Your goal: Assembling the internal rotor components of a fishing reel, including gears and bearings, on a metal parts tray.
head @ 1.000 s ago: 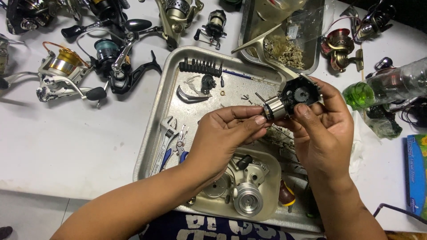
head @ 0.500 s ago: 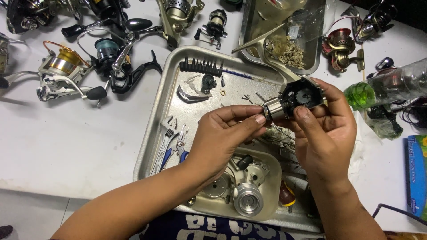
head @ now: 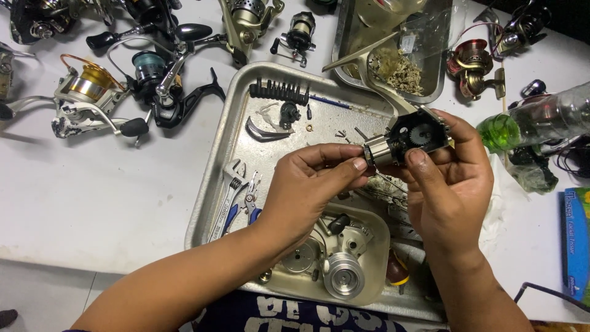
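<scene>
My right hand [head: 452, 187] grips an opened black fishing reel body [head: 413, 136] with a gear showing inside, held above the metal tray [head: 216, 167]. My left hand [head: 310, 184] pinches the silver cylindrical end of that same reel [head: 377, 151] between thumb and fingers. Both hands hover over the tray's right half. Under my left hand lies a smaller dish [head: 376, 246] with a silver spool [head: 343, 275] and other reel parts.
In the tray lie a black bit holder [head: 279, 92], a curved metal piece [head: 263, 133], and pliers and a wrench [head: 238, 197]. Several fishing reels [head: 92, 98] sit on the white table at upper left. A second tray [head: 393, 49] and a clear green bottle [head: 534, 120] stand at right.
</scene>
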